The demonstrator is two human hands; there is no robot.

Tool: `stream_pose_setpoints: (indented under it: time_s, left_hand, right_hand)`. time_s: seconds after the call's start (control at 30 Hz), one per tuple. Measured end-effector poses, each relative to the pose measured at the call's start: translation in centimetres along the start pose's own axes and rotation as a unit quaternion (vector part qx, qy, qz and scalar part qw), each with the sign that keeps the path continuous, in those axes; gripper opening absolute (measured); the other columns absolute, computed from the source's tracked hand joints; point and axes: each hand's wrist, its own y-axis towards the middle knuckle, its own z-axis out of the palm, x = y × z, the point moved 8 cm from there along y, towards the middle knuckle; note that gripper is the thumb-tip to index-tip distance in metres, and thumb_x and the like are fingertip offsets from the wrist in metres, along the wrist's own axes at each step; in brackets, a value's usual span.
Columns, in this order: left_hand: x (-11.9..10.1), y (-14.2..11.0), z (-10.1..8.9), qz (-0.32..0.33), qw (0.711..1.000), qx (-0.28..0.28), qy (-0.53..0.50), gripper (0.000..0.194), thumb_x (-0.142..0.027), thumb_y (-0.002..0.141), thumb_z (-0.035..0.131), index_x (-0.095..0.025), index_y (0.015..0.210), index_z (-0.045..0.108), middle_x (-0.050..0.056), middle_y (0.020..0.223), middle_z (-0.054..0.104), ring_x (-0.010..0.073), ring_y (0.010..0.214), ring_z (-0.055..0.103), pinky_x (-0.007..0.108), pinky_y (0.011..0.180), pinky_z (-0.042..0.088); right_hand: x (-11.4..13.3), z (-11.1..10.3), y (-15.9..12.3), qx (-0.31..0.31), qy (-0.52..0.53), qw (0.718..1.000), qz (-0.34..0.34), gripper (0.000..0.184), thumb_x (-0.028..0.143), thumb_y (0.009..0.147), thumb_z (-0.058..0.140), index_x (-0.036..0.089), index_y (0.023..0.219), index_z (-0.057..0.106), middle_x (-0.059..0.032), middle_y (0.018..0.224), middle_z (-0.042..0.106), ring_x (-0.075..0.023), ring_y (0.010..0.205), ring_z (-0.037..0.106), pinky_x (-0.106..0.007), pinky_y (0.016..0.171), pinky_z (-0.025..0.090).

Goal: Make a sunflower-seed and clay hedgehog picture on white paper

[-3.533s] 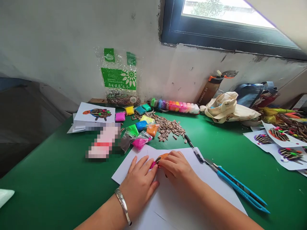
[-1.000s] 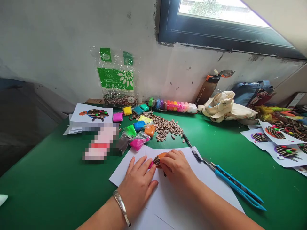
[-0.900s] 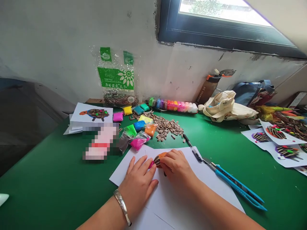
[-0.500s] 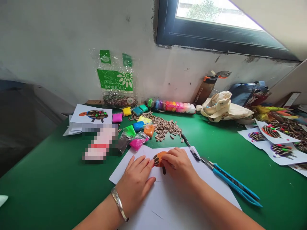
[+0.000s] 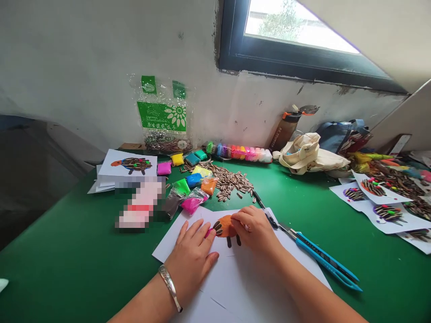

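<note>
An orange clay animal body [image 5: 227, 226] lies on white paper [image 5: 218, 278], with several striped sunflower seeds [image 5: 218, 229] overlapping at its left end. Two dark legs [image 5: 229, 242] extend below it. A bit of pink clay [image 5: 208, 233] shows at its left, partly covered by my fingers. My left hand [image 5: 195, 251] rests flat on the paper, its fingers stretched out beside the pink clay. At the body's right edge, my right hand [image 5: 257, 231] has thumb and fingers pinched together. Whatever sits between those fingertips is hidden.
Loose sunflower seeds [image 5: 232, 179] and bagged clay packets [image 5: 193, 179] lie behind the paper. A pen [image 5: 266, 210] and a blue utility knife [image 5: 326, 260] are at the right. Finished seed pictures [image 5: 129, 163] lie on both sides; a seed bag [image 5: 161, 116] stands against the wall.
My right hand has shifted slightly right, uncovering more orange clay and the second dark leg. Pink clay now shows by my left fingertips. The camera view has tilted a little.
</note>
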Motion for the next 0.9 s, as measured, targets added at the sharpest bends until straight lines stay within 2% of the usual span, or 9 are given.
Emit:
stream_pose_setpoints:
  time_s: [0.13,0.27,0.43,0.53,0.63,0.73,0.8,0.9]
  left_hand:
    - [0.3,-0.3,-0.2,0.012,1.0,-0.008,-0.021,0.045,-0.026,0.086,0.053,-0.018,0.13,0.049,0.012,0.125,0.058,0.0309,0.121,0.047,0.056,0.101,0.035]
    - [0.4,-0.4,-0.3,0.013,1.0,-0.011,-0.024,0.039,-0.025,0.085,0.055,-0.018,0.123,0.055,0.012,0.124,0.059,0.0318,0.121,0.047,0.057,0.101,0.035]
    - [0.3,-0.6,-0.2,0.001,0.999,-0.03,-0.028,0.036,-0.022,0.084,0.055,-0.02,0.119,0.057,0.011,0.123,0.059,0.0302,0.122,0.046,0.056,0.104,0.032]
    - [0.2,-0.5,-0.5,0.001,0.999,-0.03,-0.037,0.035,-0.021,0.084,0.053,-0.02,0.119,0.057,0.01,0.122,0.06,0.0296,0.122,0.046,0.056,0.104,0.031]
    - [0.0,-0.3,-0.9,0.009,0.999,-0.018,-0.045,0.033,-0.019,0.084,0.053,-0.019,0.117,0.058,0.01,0.12,0.061,0.0303,0.121,0.046,0.058,0.103,0.033]
    - [-0.2,0.0,-1.5,0.014,0.999,-0.009,-0.051,0.029,-0.019,0.085,0.053,-0.019,0.113,0.061,0.009,0.119,0.062,0.0311,0.12,0.047,0.058,0.101,0.036]
    - [-0.3,0.1,-1.7,0.013,0.999,-0.007,-0.053,0.027,-0.02,0.085,0.053,-0.019,0.11,0.063,0.009,0.119,0.062,0.0314,0.12,0.047,0.057,0.101,0.036]
    - [-0.5,0.1,-1.7,0.015,0.998,-0.001,-0.053,0.025,-0.02,0.085,0.053,-0.019,0.108,0.064,0.008,0.12,0.062,0.0316,0.12,0.048,0.058,0.101,0.036]
  right_hand:
    - [-3.0,-0.4,2.4,0.052,-0.148,0.986,0.06,0.021,0.02,0.086,0.052,0.024,0.074,0.068,-0.0007,0.072,0.064,-0.0143,0.072,0.054,-0.026,0.061,0.028]
    - [-5.1,-0.3,4.9,0.041,-0.203,0.974,0.088,0.024,0.022,0.086,0.051,0.021,0.065,0.065,-0.0056,0.074,0.065,-0.017,0.07,0.053,-0.028,0.057,0.024]
    - [-5.4,1.5,5.5,0.03,-0.218,0.972,0.085,0.021,0.016,0.084,0.05,0.019,0.066,0.06,-0.0089,0.075,0.061,-0.0195,0.073,0.053,-0.029,0.059,0.024]
    - [-5.1,1.9,5.1,0.021,-0.204,0.976,0.076,0.017,0.013,0.084,0.049,0.018,0.071,0.059,-0.0096,0.077,0.06,-0.0199,0.075,0.052,-0.029,0.061,0.028]
    - [-4.4,0.8,4.1,0.006,-0.181,0.98,0.081,0.018,0.015,0.088,0.042,0.017,0.079,0.058,-0.0078,0.078,0.059,-0.0184,0.073,0.052,-0.028,0.063,0.032]
    - [-2.6,-0.7,2.3,-0.001,-0.12,0.989,0.082,0.023,0.022,0.094,0.035,0.02,0.086,0.056,-0.0022,0.076,0.059,-0.0141,0.068,0.052,-0.024,0.062,0.036]
    - [-1.1,-1.1,0.9,0.012,0.037,0.996,0.08,0.018,0.025,0.092,0.041,0.021,0.084,0.057,0.0006,0.072,0.059,-0.0125,0.065,0.052,-0.022,0.06,0.037]
    - [0.1,-0.3,-0.8,0.061,0.19,0.971,0.132,0.01,0.027,0.087,0.049,0.022,0.085,0.057,0.0042,0.06,0.054,-0.0108,0.053,0.047,-0.021,0.049,0.034]
